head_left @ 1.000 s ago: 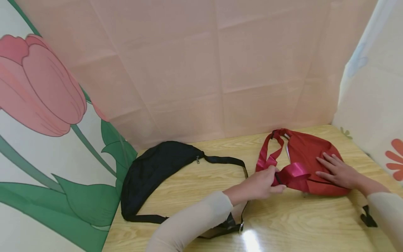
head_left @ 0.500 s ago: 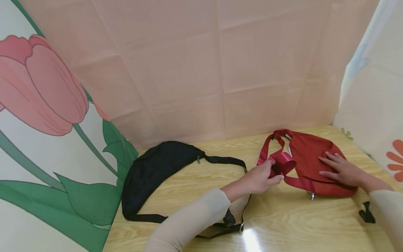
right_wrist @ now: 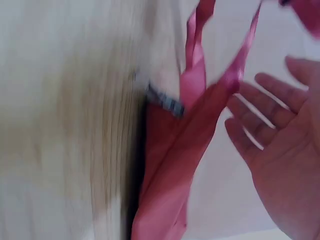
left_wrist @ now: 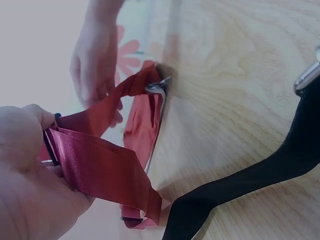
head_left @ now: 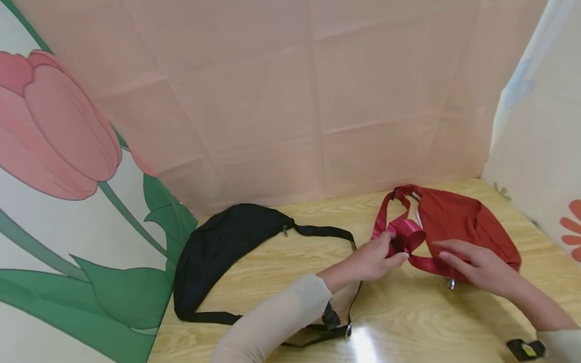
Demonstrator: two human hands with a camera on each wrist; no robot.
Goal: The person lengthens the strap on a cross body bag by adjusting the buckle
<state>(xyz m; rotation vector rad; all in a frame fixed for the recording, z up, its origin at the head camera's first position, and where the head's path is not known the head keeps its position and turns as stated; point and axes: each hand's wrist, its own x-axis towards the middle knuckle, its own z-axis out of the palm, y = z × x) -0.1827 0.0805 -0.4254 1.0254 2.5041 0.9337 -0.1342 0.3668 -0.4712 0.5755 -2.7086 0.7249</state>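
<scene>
Lifted off the red bag (head_left: 463, 222) since half a second ago, the right hand (head_left: 476, 264) now hovers with fingers straight and empty, lower right of the frame. Left hand (head_left: 374, 257) pinches the folded red strap (head_left: 408, 234) at centre. Bag lies on the wooden table (head_left: 408, 322), right of the black bag (head_left: 222, 242).

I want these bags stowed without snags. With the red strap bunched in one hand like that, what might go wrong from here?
The left hand pinches the red strap in a loose loop; it may twist or knot. The right hand is open above the red bag, so the bag may slide if pulled. The black bag's strap lies close by and might tangle.
</scene>
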